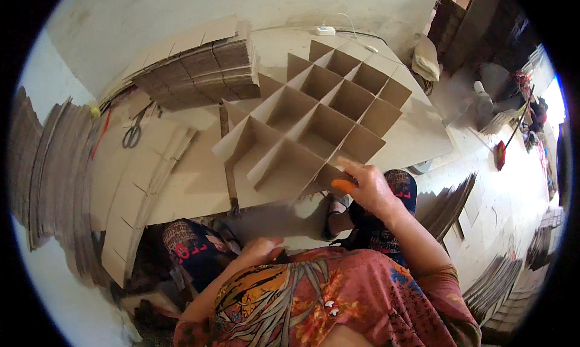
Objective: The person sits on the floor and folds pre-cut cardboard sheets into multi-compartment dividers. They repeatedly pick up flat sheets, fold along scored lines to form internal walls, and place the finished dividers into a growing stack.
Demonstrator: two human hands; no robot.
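Note:
A brown cardboard divider, its strips crossed into several open square cells, stands on the pale table. At its near right corner my right hand is closed on a cardboard flap; an orange cover shows on one finger. My left hand hangs over my lap, apart from the divider. Its fingers are partly hidden and a little blurred, so whether they hold anything cannot be told. Loose slotted cardboard strips lie along the table's left side and stick out past its near edge.
A tall stack of slotted cardboard strips stands against the wall. Dark-handled scissors lie left of it. More cardboard stacks rise at the far left. A white adapter with a cable sits at the back. Cardboard bundles lie right on the floor.

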